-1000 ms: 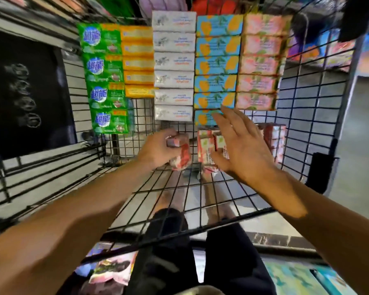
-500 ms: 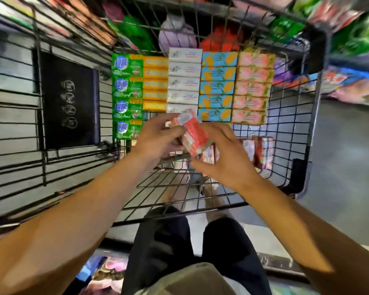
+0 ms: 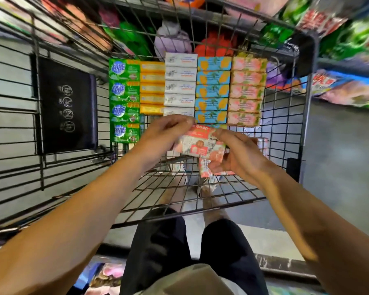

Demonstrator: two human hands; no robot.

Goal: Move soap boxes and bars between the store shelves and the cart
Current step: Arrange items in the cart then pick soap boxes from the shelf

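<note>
Black wire makes up the cart [image 3: 285, 116], which fills most of the view, its mesh floor running from 6 o'clock up to the far wall at 12. A dark panel [image 3: 66, 103] with white round symbols hangs on the cart's side at 9 o'clock. Against the far end, from 10 to 1 o'clock, soap lies stacked in five tidy columns: green bars [image 3: 124, 101], yellow boxes [image 3: 151, 88], white boxes [image 3: 180, 81], blue boxes [image 3: 213, 90] and pink boxes [image 3: 246, 92], each column touching the next. At the centre both hands meet on a pink and white soap box [image 3: 200, 143], held above the cart floor just in front of the stacks. The left hand [image 3: 164, 135] pinches its upper left edge, and the right hand [image 3: 237, 156] grips its right side with fingers curled round it. Another pink box [image 3: 205, 167] shows just under the right hand, at 5 o'clock from the held one; whether the hand also holds it I cannot tell.
</note>
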